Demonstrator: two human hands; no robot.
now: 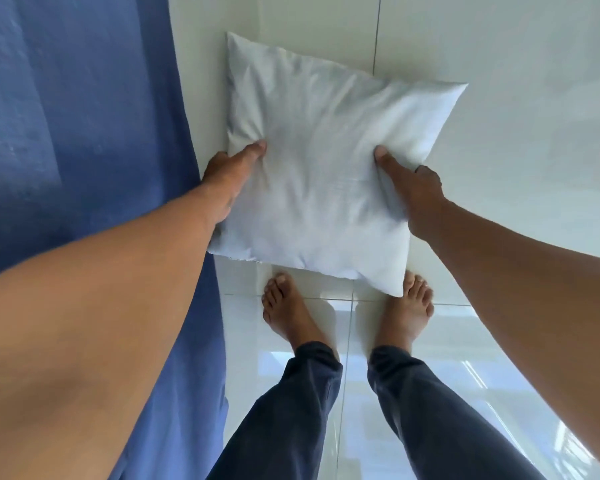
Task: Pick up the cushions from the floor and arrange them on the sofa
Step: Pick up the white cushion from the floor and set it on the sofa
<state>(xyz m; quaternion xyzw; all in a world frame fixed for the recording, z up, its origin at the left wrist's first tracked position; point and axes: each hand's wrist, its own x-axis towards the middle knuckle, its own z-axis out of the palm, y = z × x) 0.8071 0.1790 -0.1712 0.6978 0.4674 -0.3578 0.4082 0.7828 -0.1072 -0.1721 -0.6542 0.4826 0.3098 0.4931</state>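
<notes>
A pale grey square cushion point(323, 161) hangs in front of me above the tiled floor, held by both hands. My left hand point(227, 178) grips its left edge, thumb pressed into the top face, fingers hidden underneath. On the cushion's right edge my right hand point(413, 192) holds it the same way. The cushion's near corner covers part of my toes. A blue fabric-covered surface point(84, 133), probably the sofa, fills the left side of the view right beside the cushion.
Glossy white floor tiles point(499, 98) spread to the right and ahead. My bare feet point(347, 317) and dark trouser legs stand just below the cushion, close to the blue fabric's edge.
</notes>
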